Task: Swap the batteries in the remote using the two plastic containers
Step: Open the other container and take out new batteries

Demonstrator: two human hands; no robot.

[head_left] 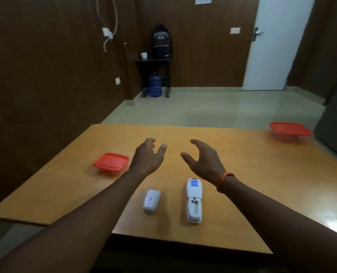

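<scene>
You're hovering left hand [147, 157] and right hand [205, 160], spread and empty, beyond the remote [194, 201], battery cover [152, 200] lying off beside it, left container [111, 162] and right container [290, 129] sitting lidded either side; swap seemingly just starting.

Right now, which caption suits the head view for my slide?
Left hand and right hand hover open above the table; remote and its cover lie apart, left container and right container lidded.

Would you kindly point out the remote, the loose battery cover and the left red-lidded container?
remote [194, 196]: head view, middle of its white body.
battery cover [152, 200]: head view, centre of its top face.
left red-lidded container [111, 161]: head view, centre of the red lid.
</scene>
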